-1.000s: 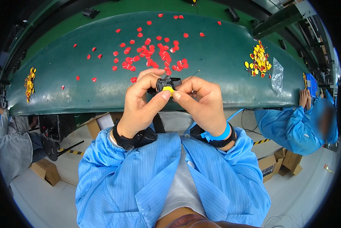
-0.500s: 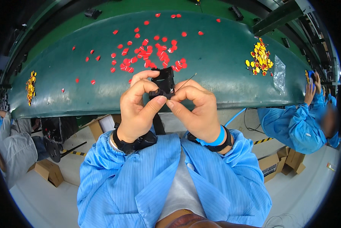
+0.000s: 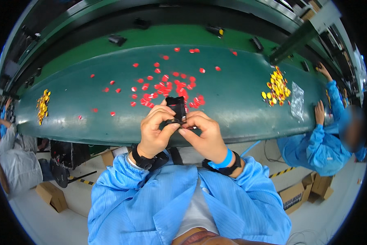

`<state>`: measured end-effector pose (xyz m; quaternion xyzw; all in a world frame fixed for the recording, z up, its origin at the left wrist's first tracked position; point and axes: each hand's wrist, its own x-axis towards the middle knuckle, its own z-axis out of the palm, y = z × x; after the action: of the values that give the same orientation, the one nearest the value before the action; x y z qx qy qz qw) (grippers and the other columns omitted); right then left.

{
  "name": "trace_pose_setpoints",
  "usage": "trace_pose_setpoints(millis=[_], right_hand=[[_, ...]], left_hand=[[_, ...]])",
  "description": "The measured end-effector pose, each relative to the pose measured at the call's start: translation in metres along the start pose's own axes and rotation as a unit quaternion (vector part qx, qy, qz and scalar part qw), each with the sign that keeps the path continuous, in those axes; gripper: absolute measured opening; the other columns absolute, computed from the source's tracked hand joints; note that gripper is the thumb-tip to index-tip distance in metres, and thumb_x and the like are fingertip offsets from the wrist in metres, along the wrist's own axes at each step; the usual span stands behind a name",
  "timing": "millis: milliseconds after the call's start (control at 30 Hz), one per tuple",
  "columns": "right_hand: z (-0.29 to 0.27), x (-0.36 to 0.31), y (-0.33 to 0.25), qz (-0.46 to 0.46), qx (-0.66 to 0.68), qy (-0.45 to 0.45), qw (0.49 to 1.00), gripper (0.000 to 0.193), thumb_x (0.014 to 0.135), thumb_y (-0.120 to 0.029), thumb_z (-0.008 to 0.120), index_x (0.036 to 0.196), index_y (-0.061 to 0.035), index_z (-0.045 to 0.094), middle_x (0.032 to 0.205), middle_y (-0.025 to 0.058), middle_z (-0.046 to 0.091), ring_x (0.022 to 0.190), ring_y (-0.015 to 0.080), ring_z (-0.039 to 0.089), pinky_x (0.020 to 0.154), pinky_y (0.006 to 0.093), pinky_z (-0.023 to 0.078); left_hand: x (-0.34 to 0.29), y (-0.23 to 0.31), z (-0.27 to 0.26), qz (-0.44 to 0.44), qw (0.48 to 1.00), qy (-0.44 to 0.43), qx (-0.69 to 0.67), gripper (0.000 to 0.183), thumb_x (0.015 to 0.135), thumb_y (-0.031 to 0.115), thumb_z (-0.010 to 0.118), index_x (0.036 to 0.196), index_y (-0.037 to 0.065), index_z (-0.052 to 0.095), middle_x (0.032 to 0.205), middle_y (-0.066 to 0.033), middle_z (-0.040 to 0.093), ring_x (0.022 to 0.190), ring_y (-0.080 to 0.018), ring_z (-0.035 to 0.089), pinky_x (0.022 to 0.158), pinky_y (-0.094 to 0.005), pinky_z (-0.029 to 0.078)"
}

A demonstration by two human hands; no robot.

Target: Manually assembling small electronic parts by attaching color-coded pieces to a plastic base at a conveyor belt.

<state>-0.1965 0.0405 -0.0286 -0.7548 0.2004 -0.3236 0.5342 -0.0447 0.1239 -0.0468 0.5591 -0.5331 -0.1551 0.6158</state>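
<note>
A black plastic housing (image 3: 176,107) with an open, boxy hollow is held up over the table's near edge, in front of my chest. My left hand (image 3: 155,130) grips its left side, fingers bent behind it and thumb on a small black part at its lower edge. At the lower right corner, my right hand (image 3: 206,134) pinches the housing's edge between thumb and fingers. A tiny light and reddish bit shows by the right fingertips, too small to name. The fingers hide part of the lower edge.
Many red round pieces (image 3: 163,87) lie scattered on the green table (image 3: 240,102). Yellow pieces are heaped at the right (image 3: 278,87) and left (image 3: 43,107). A clear plastic bag (image 3: 297,100) lies near a co-worker (image 3: 320,139). Black devices (image 3: 117,39) rest on the far green strip.
The view has tilted, so table and hands sit lower. The thin dark strand by my right fingers no longer shows. The co-worker at right has stretched one arm to the far side.
</note>
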Motion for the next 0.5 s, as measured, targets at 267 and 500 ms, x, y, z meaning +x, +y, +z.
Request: trace_pose_setpoints(millis=[267,500], right_hand=[[-0.078,-0.007,0.036,0.177,0.085,0.165,0.967,0.024,0.084,0.0,0.062,0.107,0.0029,0.058,0.099,0.0085,0.064,0.088,0.0126,0.061,0.078,0.0247,0.049],[-0.092,-0.029,0.068,0.204,0.025,0.29,0.935,0.007,0.088,-0.002,0.058,0.094,0.0007,0.059,0.085,0.0063,0.064,0.062,0.0064,0.056,0.059,0.0186,0.046]], left_hand=[[0.107,-0.047,-0.185,0.084,0.88,0.098,0.457,0.013,0.07,0.006,0.069,0.082,0.003,0.064,0.088,-0.0117,0.063,0.102,-0.0337,0.056,0.085,-0.0402,0.046],[0.179,-0.159,-0.313,0.017,0.757,0.156,0.634,0.018,0.073,0.012,0.07,0.09,0.008,0.068,0.095,-0.0106,0.065,0.106,-0.0332,0.052,0.091,-0.0409,0.043]])
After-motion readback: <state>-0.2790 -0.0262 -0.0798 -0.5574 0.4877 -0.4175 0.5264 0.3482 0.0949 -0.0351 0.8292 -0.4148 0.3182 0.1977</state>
